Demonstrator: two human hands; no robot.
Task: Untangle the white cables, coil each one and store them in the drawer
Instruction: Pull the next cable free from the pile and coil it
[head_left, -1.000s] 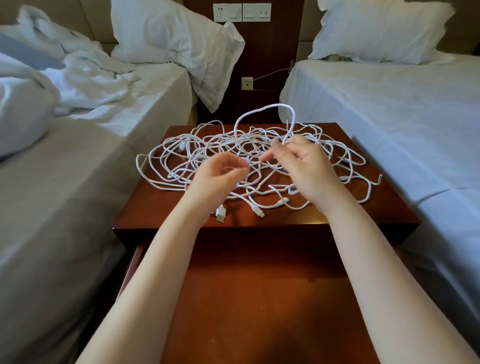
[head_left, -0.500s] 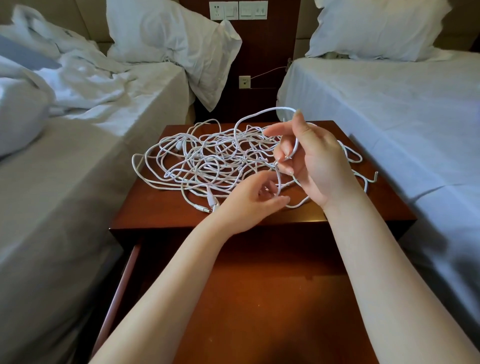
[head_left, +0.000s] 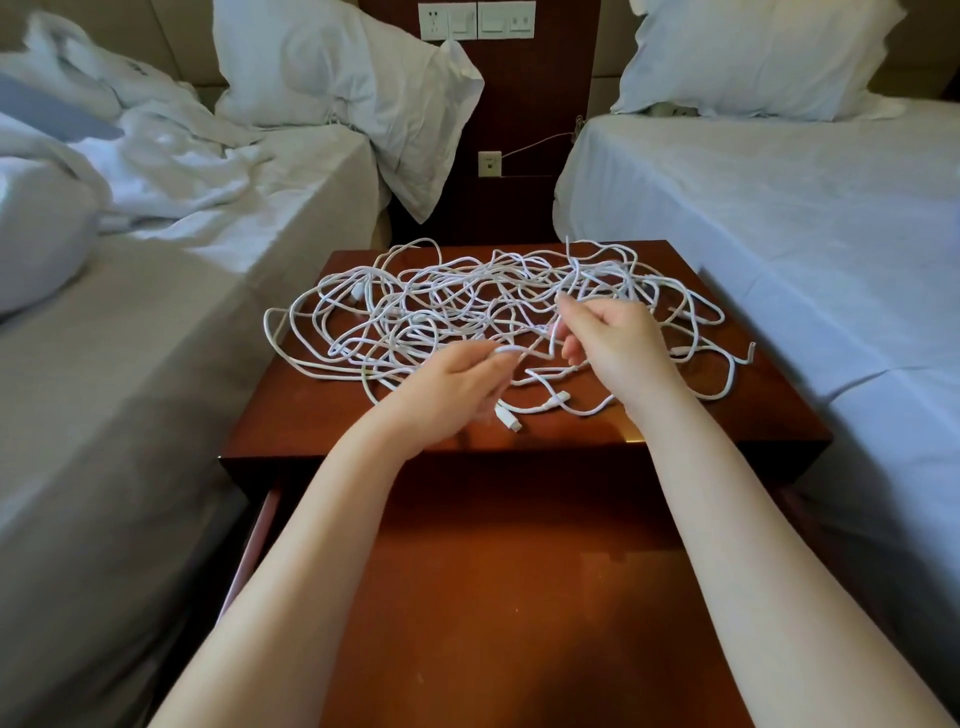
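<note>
White cables (head_left: 441, 306) in left-hand (head_left: 452, 384), right-hand (head_left: 618, 343) grip

A twin bedroom, most likely in a hotel. The left bed (head_left: 156, 374) and the right bed (head_left: 779, 234), both in plain white sheets, flank a glossy wooden bench (head_left: 311, 415). Each has a white pillow (head_left: 337, 67) at its head (a duvet (head_left: 156, 156) lies rumpled on the left one). A switch-and-socket panel (head_left: 477, 21) sits on the dark wood wall panel (head_left: 540, 104) between them.
</note>
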